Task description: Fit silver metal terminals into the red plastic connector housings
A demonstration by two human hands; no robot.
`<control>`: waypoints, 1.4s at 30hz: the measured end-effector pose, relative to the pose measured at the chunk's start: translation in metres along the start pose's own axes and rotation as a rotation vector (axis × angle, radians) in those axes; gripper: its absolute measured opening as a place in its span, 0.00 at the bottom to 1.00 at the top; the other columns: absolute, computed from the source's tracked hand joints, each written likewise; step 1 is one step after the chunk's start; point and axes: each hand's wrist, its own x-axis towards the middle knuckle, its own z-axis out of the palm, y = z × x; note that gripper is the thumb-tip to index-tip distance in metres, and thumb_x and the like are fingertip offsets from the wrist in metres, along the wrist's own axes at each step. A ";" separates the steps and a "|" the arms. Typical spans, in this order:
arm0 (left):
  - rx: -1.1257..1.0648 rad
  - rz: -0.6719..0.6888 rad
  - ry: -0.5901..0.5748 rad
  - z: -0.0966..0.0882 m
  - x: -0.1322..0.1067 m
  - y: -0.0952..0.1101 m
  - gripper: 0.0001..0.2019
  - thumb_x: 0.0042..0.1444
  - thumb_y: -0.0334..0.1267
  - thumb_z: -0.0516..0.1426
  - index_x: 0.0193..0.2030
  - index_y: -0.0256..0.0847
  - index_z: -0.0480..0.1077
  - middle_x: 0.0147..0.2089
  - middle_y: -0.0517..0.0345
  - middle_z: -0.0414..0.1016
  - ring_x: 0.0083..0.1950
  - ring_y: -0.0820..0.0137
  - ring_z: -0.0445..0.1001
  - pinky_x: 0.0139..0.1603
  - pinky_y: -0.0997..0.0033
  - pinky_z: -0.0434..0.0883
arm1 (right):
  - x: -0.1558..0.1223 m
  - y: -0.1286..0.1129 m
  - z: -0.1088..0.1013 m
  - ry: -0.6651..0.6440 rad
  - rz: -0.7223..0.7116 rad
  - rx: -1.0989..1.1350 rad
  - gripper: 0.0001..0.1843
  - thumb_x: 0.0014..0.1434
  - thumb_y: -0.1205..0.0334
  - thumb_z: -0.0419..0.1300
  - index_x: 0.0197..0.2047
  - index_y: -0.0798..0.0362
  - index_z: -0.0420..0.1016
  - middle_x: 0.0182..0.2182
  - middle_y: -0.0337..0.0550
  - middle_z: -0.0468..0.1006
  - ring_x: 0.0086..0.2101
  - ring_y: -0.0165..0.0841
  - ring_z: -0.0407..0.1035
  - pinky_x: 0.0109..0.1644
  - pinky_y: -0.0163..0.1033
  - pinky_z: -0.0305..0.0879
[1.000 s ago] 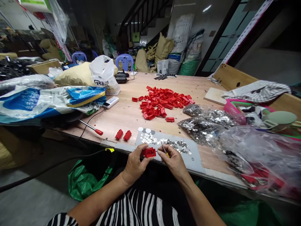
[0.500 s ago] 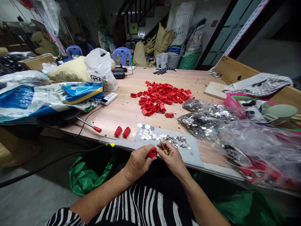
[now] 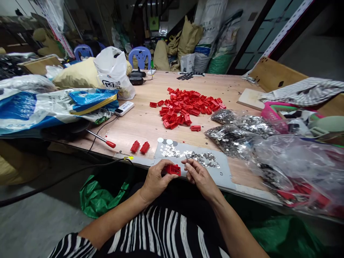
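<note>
My left hand (image 3: 156,178) is closed on a red plastic housing (image 3: 173,169), its hollow side with small metal bits facing up, at the table's front edge. Just to the right, my right hand (image 3: 198,176) pinches a small screwdriver (image 3: 187,159); only its thin metal shaft shows clearly, pointing up and away. A small gap separates its fingers from the housing. Beyond both hands, small shiny metal pieces (image 3: 172,150) lie scattered on a grey mat (image 3: 224,170). Two red housings (image 3: 145,147) rest side by side left of the mat.
A heap of red housings (image 3: 185,104) covers mid-table. Clear bags of metal pieces (image 3: 228,139) and a pink basket (image 3: 271,114) stand right. On the left are a red-tipped lever (image 3: 110,144), a white device (image 3: 124,108) and several sacks. A black cable (image 3: 67,179) crosses the left front.
My right hand has drawn slightly right, away from the housing, and the screwdriver's yellow handle is no longer visible. The housing has turned, showing more of its hollow side. The camera view has shifted slightly.
</note>
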 end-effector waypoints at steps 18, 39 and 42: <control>0.161 0.165 -0.199 -0.016 0.032 -0.043 0.22 0.51 0.28 0.62 0.55 0.42 0.69 0.47 0.53 0.76 0.49 0.66 0.74 0.52 0.65 0.71 | 0.010 0.007 0.015 0.002 -0.350 -0.804 0.08 0.59 0.65 0.54 0.40 0.49 0.74 0.36 0.41 0.79 0.36 0.34 0.73 0.41 0.38 0.66; 0.059 0.119 -0.251 -0.019 0.035 -0.052 0.24 0.49 0.31 0.63 0.55 0.45 0.70 0.49 0.54 0.78 0.49 0.67 0.76 0.52 0.66 0.70 | 0.012 0.008 0.010 -0.073 -0.322 -0.802 0.10 0.60 0.66 0.53 0.41 0.50 0.74 0.35 0.42 0.77 0.36 0.34 0.71 0.42 0.40 0.65; 0.045 0.113 -0.248 -0.020 0.035 -0.051 0.23 0.49 0.30 0.63 0.54 0.44 0.71 0.49 0.54 0.78 0.49 0.67 0.76 0.52 0.66 0.70 | 0.012 0.008 0.010 -0.079 -0.305 -0.810 0.10 0.60 0.66 0.53 0.40 0.50 0.74 0.35 0.42 0.77 0.36 0.34 0.70 0.41 0.40 0.64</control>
